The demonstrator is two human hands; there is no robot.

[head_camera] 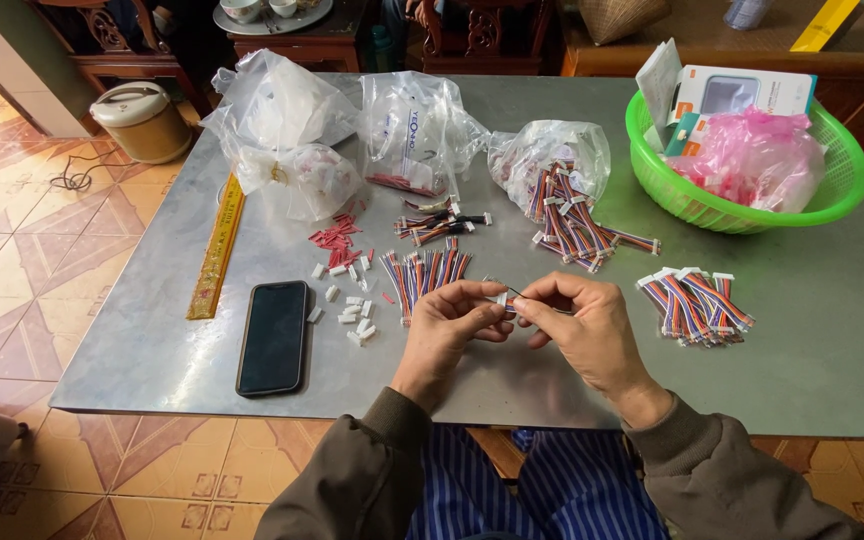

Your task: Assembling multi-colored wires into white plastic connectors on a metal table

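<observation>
Grey metal counter [802, 340] over patterned orange floor tiles, crowded with small wiring parts. Seen from above, left hand [449, 318] and right hand [584, 318] brought together at the near edge, right of the black phone [274, 336]. Left fingers [487, 298] pinched narrow on a small white connector [502, 299]; right fingers [542, 297] pinched on a thin dark wire [518, 293] whose long axis runs roughly left to right between the two hands, its free end pointing toward the connector, both hands equally close. Directly right of the phone, loose white connector housings [352, 310] and a fan of multicoloured wire leads [424, 274]. Farther right, past the hands, a finished-looking bundle of leads [692, 303]. Beyond the phone, clear plastic bags [352, 135] holding more parts, with small red pieces [337, 240] spilled out. Left of the phone, a yellow ruler [216, 250]. Far right, a green basket [842, 190] with a pink bag and boxes.
</observation>
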